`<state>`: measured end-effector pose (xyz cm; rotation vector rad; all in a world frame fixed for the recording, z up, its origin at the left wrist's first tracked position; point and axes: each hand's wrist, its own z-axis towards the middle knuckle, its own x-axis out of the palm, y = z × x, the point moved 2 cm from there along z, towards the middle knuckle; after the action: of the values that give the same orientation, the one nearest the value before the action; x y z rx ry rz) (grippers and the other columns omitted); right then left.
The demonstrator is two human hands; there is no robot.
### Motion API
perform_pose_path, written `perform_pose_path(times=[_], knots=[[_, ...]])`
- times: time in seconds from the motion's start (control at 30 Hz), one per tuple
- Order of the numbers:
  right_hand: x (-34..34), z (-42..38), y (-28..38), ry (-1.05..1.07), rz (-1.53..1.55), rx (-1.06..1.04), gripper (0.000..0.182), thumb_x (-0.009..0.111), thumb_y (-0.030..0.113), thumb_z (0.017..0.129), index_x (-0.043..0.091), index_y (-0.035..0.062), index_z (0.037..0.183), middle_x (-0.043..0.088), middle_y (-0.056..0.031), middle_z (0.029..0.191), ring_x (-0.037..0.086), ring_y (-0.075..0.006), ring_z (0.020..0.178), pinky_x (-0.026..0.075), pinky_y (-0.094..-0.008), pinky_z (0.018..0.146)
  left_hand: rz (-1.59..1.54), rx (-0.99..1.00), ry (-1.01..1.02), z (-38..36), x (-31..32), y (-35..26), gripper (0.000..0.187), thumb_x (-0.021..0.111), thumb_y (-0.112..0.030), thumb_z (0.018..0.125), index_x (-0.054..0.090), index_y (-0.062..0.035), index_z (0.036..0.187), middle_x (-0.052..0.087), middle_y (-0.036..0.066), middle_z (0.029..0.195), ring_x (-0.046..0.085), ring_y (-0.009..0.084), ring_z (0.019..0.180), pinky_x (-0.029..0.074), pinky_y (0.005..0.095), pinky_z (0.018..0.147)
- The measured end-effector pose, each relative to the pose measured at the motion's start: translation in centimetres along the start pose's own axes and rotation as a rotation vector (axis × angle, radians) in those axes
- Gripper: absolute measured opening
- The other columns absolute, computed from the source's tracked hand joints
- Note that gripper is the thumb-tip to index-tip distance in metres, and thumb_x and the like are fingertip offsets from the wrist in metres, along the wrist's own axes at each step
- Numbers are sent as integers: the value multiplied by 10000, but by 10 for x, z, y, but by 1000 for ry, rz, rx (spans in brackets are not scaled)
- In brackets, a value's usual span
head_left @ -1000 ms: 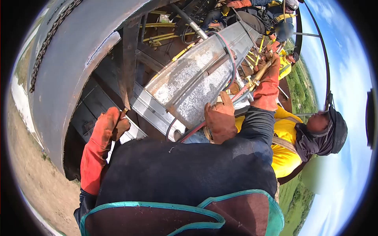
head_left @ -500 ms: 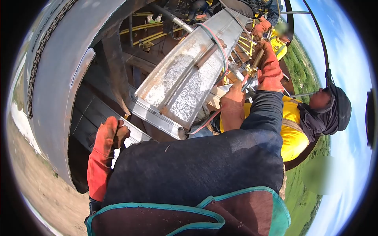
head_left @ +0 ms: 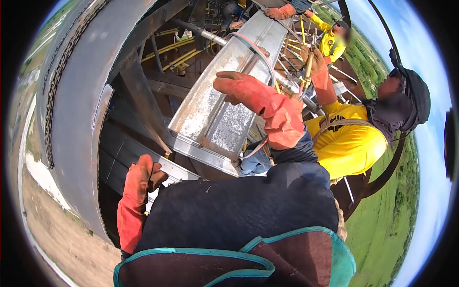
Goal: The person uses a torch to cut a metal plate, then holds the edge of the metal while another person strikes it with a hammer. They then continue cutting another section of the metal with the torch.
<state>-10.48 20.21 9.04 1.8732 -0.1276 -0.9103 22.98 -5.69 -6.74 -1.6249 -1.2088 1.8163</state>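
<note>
My right hand (head_left: 256, 98), in a red-orange work glove, is raised over a long grey metal beam (head_left: 224, 126) with white patches. Its fingers reach left and hold nothing. At the left, my left hand (head_left: 139, 178) wears a similar glove. Its fingers are curled beside the lower metal ledge, and whatever is inside them is hidden. A brass gas torch (head_left: 309, 67) with hoses stands upright in the gloved hand of a person in a yellow shirt (head_left: 346, 138), right of my right hand. A red and grey hose (head_left: 262, 51) loops across the beam.
A large curved steel wall (head_left: 79, 110) with a chain (head_left: 53, 91) rises at the left. Another person's gloved hand (head_left: 281, 12) rests on the beam's far end. A second person in yellow (head_left: 330, 40) is behind. Fields lie far below on both sides.
My right hand has let go of the torch and moved left over the beam. The torch is now in the yellow-shirted person's hand. My left hand stays curled by the ledge.
</note>
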Motion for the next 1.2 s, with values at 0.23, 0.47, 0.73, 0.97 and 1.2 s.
perform_pose_path(times=[0.23,0.47,0.73,0.97,1.2], knots=[[150,35,-47,152,-187,-584,390,727,318,1082,677,87,1391,737,-147,1341,713,-320,1136,610,-433,994,38,-83,-192,-69,-52,-61,445,989,-195,840,614,-22,1005,759,111,884,715,172,778,601,351,684],[187,83,-111,173,766,364,352,605,512,1086,620,205,1257,633,-161,946,630,-373,793,493,-552,679,-814,-167,-680,-152,-135,-72,350,778,-308,1086,600,-15,1016,706,89,909,741,211,836,589,359,749],[180,32,-62,-174,785,299,440,835,484,945,704,124,1164,645,-45,862,655,-226,677,626,-417,685,10,-18,-994,-177,-228,-37,438,768,-402,1093,678,17,1182,755,52,939,686,169,864,559,342,792],[172,32,-73,34,1059,211,311,766,402,1024,548,194,947,438,38,701,426,-138,519,502,-377,583,-222,194,-987,-99,-291,1,576,743,-394,1139,681,-17,1569,803,113,1340,751,178,1147,577,348,1043],[178,-1,-53,-279,1027,147,295,738,383,1041,677,100,1101,564,-48,760,551,-196,582,551,-398,608,-37,46,-821,10,-335,22,691,735,-430,1117,600,-28,1662,743,83,1470,689,169,1291,508,311,1148]])
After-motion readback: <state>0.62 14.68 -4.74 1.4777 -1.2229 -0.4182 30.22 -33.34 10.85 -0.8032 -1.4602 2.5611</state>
